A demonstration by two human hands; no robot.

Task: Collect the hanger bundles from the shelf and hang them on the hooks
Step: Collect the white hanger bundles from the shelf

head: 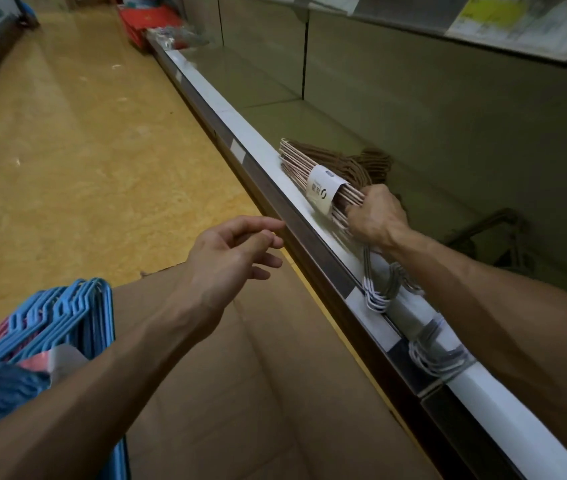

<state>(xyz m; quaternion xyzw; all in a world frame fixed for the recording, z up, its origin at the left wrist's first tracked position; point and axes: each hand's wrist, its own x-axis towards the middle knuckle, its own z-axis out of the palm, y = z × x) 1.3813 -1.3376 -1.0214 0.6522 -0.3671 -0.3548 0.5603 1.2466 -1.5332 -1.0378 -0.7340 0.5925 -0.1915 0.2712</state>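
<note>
A bundle of brown hangers wrapped in a white paper band lies on the grey shelf near its front edge. My right hand grips this bundle at its near end, fingers curled round the rods. My left hand hovers with relaxed fingers over the cardboard, just left of the shelf's front rail, holding nothing. Two bunches of grey-and-white hanger hooks stick out at the shelf edge below my right forearm, the nearer bunch further down the rail.
Blue and pink plastic hangers stand at the lower left. Flattened cardboard covers the floor below my arms. The yellow floor of the aisle runs ahead. Red packages lie at the shelf's far end. An upper shelf overhangs at top right.
</note>
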